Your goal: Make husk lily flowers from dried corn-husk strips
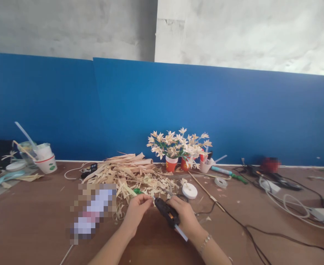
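Observation:
My right hand [185, 213] is wrapped round a black hot glue gun [164, 210]. A pale glue stick [181, 233] juts from its back end. The gun's nozzle points left, close to the fingertips of my left hand [137, 211]. Those fingers are pinched together; what they hold, if anything, is too small to make out. Just beyond both hands lies a heap of dried, straw-coloured husks [128, 171] with loose curled strips. A white round disc [189, 191], perhaps a roll or lid, is beside my right hand.
Pale artificial flowers [178, 143] stand in red paper cups [171, 164] by the blue partition [206, 99]. A blurred-out phone-like object [94, 213] lies left. Black cables [250, 232] cross the right side, near a tape roll [220, 182]. A white cup [46, 164] stands far left.

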Motion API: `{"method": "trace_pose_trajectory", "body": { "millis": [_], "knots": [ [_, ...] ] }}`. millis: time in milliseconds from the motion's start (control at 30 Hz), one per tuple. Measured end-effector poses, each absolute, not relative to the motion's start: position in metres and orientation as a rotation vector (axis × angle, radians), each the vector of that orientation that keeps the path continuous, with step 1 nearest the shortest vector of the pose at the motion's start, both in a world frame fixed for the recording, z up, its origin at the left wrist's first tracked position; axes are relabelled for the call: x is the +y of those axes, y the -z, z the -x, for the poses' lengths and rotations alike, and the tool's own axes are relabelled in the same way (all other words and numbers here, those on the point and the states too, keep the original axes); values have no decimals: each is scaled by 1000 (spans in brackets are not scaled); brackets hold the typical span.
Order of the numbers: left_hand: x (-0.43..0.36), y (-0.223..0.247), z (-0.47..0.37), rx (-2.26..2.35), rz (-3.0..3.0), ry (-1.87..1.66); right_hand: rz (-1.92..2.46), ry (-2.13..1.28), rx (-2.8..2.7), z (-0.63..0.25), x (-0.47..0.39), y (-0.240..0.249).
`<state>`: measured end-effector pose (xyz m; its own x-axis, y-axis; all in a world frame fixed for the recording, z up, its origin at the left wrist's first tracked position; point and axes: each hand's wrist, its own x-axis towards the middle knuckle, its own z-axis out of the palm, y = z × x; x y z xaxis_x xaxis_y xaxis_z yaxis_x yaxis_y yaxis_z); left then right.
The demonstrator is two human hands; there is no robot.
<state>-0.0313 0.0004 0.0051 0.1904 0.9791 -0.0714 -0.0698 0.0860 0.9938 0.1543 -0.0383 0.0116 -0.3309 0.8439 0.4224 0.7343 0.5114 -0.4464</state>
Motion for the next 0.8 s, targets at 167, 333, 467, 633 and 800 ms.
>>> {"method": "trace_pose_trajectory", "body": {
  "millis": [167,333,467,633,800],
  "knots": [
    [1,-5,31,1051,-1146,-1033,1322,-208,-2175,-154,-39,-13],
    [0,-6,31,1076,-1168,-1030,1365,-147,-2232,-154,-39,-16],
    [0,-6,31,1101,-1176,-1016,1374,-61,-2282,-154,-39,-16],
    [2,-3,32,1135,-1204,-1014,1400,-3,-2309,-155,-39,-16],
    [2,-3,33,1151,-1216,-998,1403,19,-2304,-157,-39,-14]
  ]
}}
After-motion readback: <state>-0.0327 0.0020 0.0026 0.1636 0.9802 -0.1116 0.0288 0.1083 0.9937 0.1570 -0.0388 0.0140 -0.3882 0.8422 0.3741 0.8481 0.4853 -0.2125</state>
